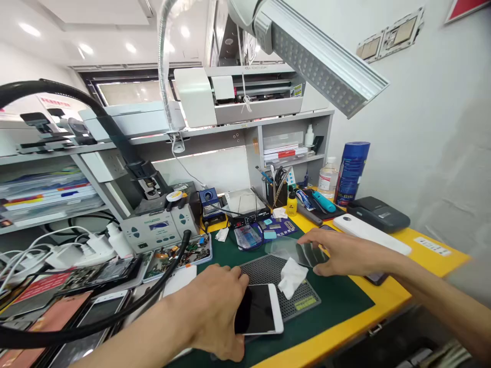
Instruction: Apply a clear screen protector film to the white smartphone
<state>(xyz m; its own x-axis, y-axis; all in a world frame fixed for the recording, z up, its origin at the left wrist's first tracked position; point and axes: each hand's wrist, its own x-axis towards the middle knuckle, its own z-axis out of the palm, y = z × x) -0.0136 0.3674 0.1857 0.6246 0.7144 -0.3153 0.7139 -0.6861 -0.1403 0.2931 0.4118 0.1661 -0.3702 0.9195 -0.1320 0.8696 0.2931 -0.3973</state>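
Note:
My left hand [218, 309] is closed around the left end of a white-framed smartphone [258, 311], which lies screen up and dark at the mat's front. My fingers hide that end of the phone. To the right, my right hand [337, 251] pinches the edge of a clear phone-sized sheet [282, 247], which looks like a screen protector, between thumb and fingers. A crumpled white wipe [292, 277] lies between the hands on a grey honeycomb-patterned pad [264, 268]. Under the pad is a dark green mat [347, 299].
Small boards and parts fill a tray [180, 255] at left, beside more phones [103, 312]. A black flexible tube [153, 301] arches close to my left forearm. A yellow bottle [292, 204] and tool holder [276, 189] stand behind the mat. A lamp [326, 56] hangs overhead.

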